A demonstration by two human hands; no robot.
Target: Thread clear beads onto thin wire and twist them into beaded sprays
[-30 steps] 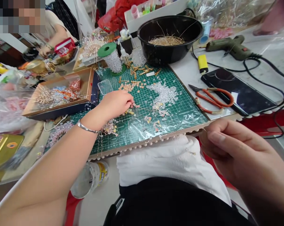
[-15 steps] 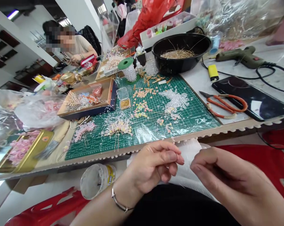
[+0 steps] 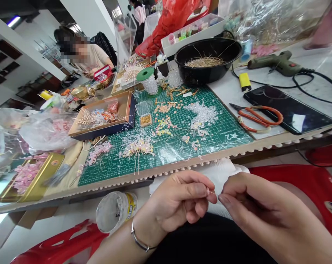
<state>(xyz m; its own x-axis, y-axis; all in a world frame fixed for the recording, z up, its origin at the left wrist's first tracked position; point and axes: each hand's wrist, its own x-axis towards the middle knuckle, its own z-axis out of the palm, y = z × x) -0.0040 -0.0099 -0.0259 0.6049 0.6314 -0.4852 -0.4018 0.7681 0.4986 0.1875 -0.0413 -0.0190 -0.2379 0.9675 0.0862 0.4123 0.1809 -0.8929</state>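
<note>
While pinching something tiny and pale at thumb and forefinger, left hand point(image 3: 179, 200) low in the frame centre, fingers closed tight, a thin metal bangle point(image 3: 138, 240) at the wrist. Right hand point(image 3: 259, 212) just beside it at lower right, fingertips pinched together, nearly touching the left; whatever sits between them too fine to make out. Both over a dark lap and crumpled white cloth point(image 3: 221, 172). Above, along the bench's scalloped edge, a gridded green cutting mat point(image 3: 226, 132) strewn with clear and pastel beads point(image 3: 201, 112). Orange-handled scissors point(image 3: 261, 117) at right, glossy black bowl point(image 3: 207, 69) of straw-like wire upper centre.
</note>
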